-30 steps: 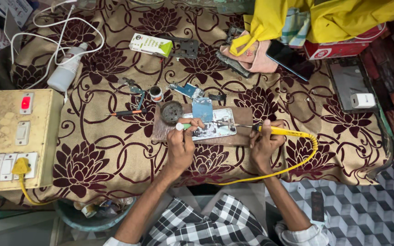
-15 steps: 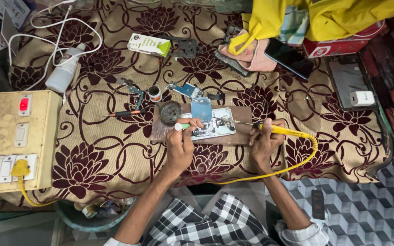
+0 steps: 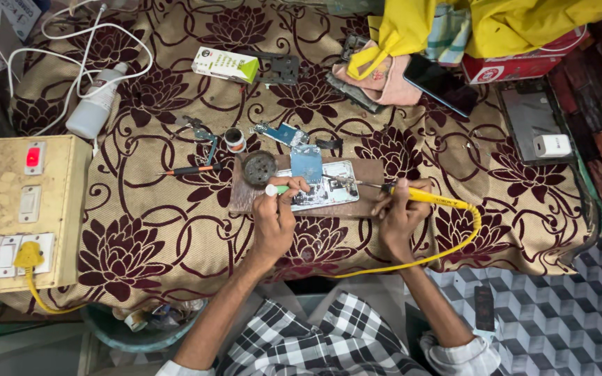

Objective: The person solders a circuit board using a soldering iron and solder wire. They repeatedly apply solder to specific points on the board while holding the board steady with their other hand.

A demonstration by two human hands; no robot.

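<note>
Yellow soldering iron (image 3: 419, 196) meets an opened phone (image 3: 318, 186) on a wooden board (image 3: 364, 205).
Right hand (image 3: 398, 219) has crept its tip inward onto the phone; left hand (image 3: 273, 219) fingers still pinch a green-tipped tool (image 3: 276, 189) at its edge.

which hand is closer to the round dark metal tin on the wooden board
Left. The left hand sits just below the round dark metal tin, on the wooden board. The right hand, gripping the yellow soldering iron, is far off at the board's other end.
</note>
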